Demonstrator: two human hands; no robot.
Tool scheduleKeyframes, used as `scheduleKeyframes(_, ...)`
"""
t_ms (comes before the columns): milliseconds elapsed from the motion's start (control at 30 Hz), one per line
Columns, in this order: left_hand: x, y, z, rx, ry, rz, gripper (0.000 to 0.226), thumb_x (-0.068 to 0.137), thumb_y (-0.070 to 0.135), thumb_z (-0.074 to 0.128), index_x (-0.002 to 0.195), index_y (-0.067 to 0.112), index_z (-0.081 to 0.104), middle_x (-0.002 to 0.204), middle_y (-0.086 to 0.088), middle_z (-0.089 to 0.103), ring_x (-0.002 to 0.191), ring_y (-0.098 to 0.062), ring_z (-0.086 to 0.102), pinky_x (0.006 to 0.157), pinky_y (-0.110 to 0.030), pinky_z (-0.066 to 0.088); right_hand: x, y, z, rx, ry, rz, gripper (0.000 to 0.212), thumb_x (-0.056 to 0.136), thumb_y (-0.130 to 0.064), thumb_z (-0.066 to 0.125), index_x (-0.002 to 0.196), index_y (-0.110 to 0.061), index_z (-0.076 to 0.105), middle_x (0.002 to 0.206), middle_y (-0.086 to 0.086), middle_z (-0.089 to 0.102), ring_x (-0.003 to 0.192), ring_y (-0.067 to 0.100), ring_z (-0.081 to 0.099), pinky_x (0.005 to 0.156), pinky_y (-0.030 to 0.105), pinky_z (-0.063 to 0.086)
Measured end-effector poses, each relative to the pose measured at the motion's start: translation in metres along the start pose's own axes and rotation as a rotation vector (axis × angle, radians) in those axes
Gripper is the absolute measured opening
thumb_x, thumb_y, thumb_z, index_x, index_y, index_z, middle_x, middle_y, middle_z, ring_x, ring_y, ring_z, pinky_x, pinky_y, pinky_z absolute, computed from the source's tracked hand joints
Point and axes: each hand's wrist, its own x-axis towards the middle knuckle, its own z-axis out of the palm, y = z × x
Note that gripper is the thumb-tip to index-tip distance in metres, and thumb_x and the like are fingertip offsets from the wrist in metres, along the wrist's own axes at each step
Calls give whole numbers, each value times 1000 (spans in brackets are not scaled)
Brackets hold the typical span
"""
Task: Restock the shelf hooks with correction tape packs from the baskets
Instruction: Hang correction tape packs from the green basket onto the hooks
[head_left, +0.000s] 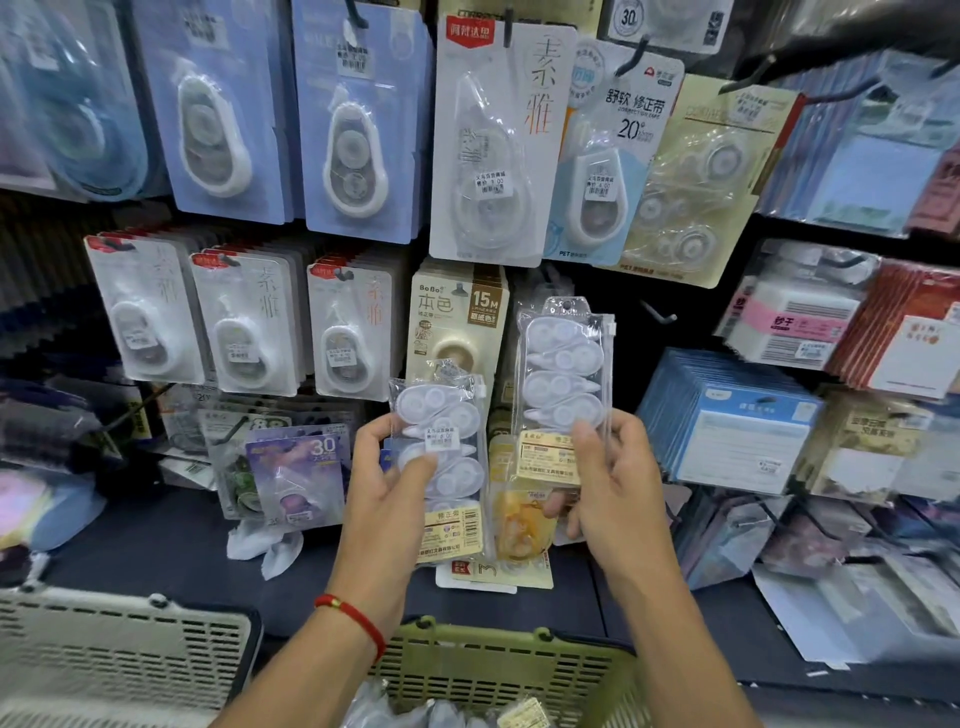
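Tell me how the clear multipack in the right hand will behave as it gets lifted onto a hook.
The clear multipack, gripped low by the right hand, stands upright above the fingers, so it is probably fairly stiff. It holds small plastic dispensers, so it is likely light. Its glossy sleeve may be slippery. Its hang hole looks small, so threading may need care.

Green basket (498, 670): cut off by the bottom edge — the packs inside show only as blurred tops.
Grey basket (119, 654): left of the green basket, cropped at the left and bottom edges.
Left pack (441, 457): print too small to read, partly covered by left hand (384, 483).
Empty hook (657, 314): above the green basket — blurred.
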Motion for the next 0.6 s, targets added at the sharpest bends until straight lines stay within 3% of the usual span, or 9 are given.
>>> scheduleKeyframes(167, 0, 2, 0, 20, 16, -25, 41, 104, 14, 59, 107, 56, 59, 94, 12, 81, 84, -3, 76, 72, -27, 53, 2, 0, -2, 50, 0, 14, 17, 107, -38, 55, 115, -23, 56, 91, 11, 73, 49, 21, 64, 36, 30, 43)
scheduleKeyframes(300, 0, 3, -1, 25, 23, -17, 41, 104, 15, 59, 108, 55, 59, 92, 11, 81, 84, -6, 77, 65, -19, 55, 2, -3, -2, 114, 7, 39, 26, 105, -39, 58, 120, -17, 59, 89, 18, 73, 46, 19, 63, 37, 28, 45)
scheduleKeyframes(467, -2, 5, -1, 1, 25, -5, 40, 103, 12, 58, 110, 51, 60, 91, 8, 81, 80, -7, 77, 59, -16, 56, 5, 1, -2, 178, 11, 22, 37, 103, -45, 58, 126, -16, 62, 92, 13, 76, 57, 26, 71, 46, 25, 53)
scheduleKeyframes(533, -2, 5, -1, 5, 24, -6, 46, 103, 9, 57, 107, 54, 60, 91, 6, 82, 79, -9, 77, 59, -17, 57, 9, 9, -4, 122, 25, 110, 41, 105, -44, 57, 133, -15, 57, 101, 11, 76, 65, 28, 76, 51, 29, 59)
scheduleKeyframes(600, -1, 4, -1, 25, 22, -6, 52, 101, 3, 55, 108, 54, 60, 93, 5, 82, 80, -9, 77, 63, -20, 59, 12, 21, -9, -138, 38, 234, 49, 106, -42, 57, 145, -14, 47, 109, 5, 72, 76, 27, 79, 63, 38, 65)
